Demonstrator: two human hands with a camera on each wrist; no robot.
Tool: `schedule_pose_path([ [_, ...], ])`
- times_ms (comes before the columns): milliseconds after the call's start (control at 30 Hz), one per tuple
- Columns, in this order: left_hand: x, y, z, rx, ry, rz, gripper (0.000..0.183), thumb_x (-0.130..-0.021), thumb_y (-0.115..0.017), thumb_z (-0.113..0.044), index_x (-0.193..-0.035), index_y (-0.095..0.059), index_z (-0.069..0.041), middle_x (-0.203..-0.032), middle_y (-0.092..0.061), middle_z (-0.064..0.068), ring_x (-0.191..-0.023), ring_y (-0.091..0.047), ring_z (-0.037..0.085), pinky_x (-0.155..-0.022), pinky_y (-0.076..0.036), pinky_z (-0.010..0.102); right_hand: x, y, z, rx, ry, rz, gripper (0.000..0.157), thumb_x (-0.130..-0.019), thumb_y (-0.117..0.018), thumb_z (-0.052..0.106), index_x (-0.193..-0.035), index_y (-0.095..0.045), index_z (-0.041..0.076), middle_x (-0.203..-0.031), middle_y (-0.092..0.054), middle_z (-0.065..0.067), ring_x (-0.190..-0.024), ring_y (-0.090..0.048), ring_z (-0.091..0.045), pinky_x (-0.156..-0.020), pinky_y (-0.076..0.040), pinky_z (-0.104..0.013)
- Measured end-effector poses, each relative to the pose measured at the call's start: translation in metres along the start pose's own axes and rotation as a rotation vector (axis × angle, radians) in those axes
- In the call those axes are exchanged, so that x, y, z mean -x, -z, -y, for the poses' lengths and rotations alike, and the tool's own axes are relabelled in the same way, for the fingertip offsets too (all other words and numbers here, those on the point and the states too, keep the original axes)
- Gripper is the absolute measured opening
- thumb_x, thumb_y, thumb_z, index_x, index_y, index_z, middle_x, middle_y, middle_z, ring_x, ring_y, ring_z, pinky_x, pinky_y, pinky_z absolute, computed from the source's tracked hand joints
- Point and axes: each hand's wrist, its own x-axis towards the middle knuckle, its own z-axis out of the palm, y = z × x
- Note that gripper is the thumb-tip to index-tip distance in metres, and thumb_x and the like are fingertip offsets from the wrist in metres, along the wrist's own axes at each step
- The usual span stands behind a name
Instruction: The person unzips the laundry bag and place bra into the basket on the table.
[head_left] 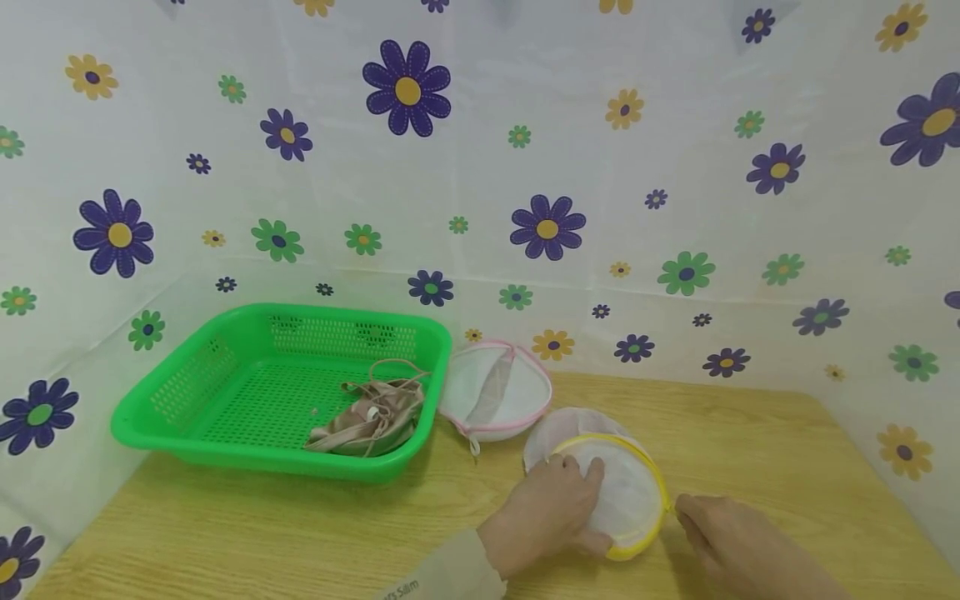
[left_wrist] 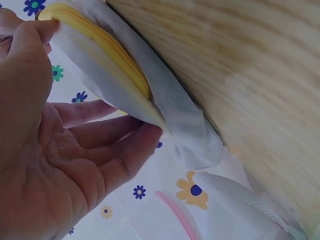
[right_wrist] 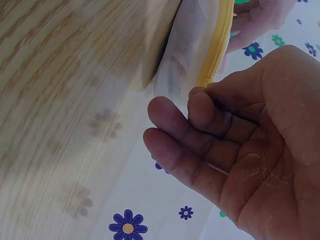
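A round white mesh laundry bag point(head_left: 618, 492) with a yellow zipper rim lies on the table. My left hand point(head_left: 551, 504) holds it, thumb at the near rim and fingers spread over the mesh. In the left wrist view, the left fingertips point(left_wrist: 150, 132) touch the white mesh below the yellow zipper point(left_wrist: 115, 52). At the bag's right edge, my right hand point(head_left: 727, 533) pinches the zipper pull between thumb and index finger; the pull itself is mostly hidden. In the right wrist view, the other fingers point(right_wrist: 172, 117) of that hand are loosely curled.
Left of the hands stands a green plastic basket point(head_left: 285, 458) with a crumpled beige cloth item point(head_left: 375, 421) in its right part. Between basket and yellow-rimmed bag lies a pink-rimmed mesh bag point(head_left: 525, 392). A flower-printed sheet point(head_left: 480, 167) hangs behind the wooden table point(head_left: 247, 533).
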Motion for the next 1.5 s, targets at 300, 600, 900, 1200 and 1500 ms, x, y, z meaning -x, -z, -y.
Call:
schedule_pose_path([
  [300,-0.001,-0.002,0.012,0.134,-0.014,0.002,0.077,-0.079,-0.069,-0.076,-0.125,-0.062,-0.014,-0.085,-0.068,0.001,-0.074,-0.062,0.013,-0.067,-0.052,0.025,-0.004,-0.002,-0.006,0.027,-0.023,-0.043,0.035,-0.086,-0.063,-0.003,-0.070,-0.044,0.022,-0.062,-0.031,0.016,-0.057,-0.027,0.003,-0.052,-0.030,-0.019],
  [600,-0.003,0.007,0.031,0.232,-0.133,0.067,0.047,-0.077,-0.086,-0.036,-0.115,-0.064,-0.021,-0.077,-0.061,-0.007,-0.071,-0.054,0.008,-0.068,-0.045,0.019,-0.009,-0.002,-0.013,0.091,-0.080,-0.071,0.035,-0.085,-0.062,-0.004,-0.070,-0.043,0.021,-0.060,-0.029,0.013,-0.055,-0.025,-0.001,-0.052,-0.028,-0.020],
  [900,-0.002,0.009,0.032,0.242,-0.176,0.032,0.049,-0.075,-0.086,-0.049,-0.113,-0.068,-0.023,-0.085,-0.070,-0.010,-0.077,-0.063,0.005,-0.075,-0.051,0.017,-0.012,-0.002,-0.015,0.122,-0.128,-0.094,0.035,-0.088,-0.063,-0.003,-0.072,-0.043,0.020,-0.060,-0.031,0.011,-0.055,-0.027,-0.002,-0.051,-0.027,-0.020],
  [1200,-0.002,-0.002,0.034,0.212,-0.172,-0.067,0.058,-0.071,-0.079,-0.071,-0.101,-0.068,-0.022,-0.077,-0.067,-0.012,-0.067,-0.055,0.001,-0.068,-0.045,0.016,-0.012,-0.003,-0.015,0.125,-0.070,-0.168,0.038,-0.089,-0.066,-0.001,-0.072,-0.041,0.022,-0.062,-0.027,0.015,-0.055,-0.024,0.002,-0.051,-0.026,-0.019],
  [1500,-0.003,-0.010,0.032,0.171,-0.154,-0.119,0.059,-0.071,-0.073,-0.078,-0.093,-0.066,-0.024,-0.071,-0.062,-0.011,-0.061,-0.051,0.002,-0.063,-0.040,0.017,-0.011,-0.004,-0.015,0.108,-0.046,-0.214,0.041,-0.086,-0.065,-0.005,-0.071,-0.038,0.022,-0.064,-0.024,0.017,-0.056,-0.023,0.003,-0.051,-0.025,-0.018],
])
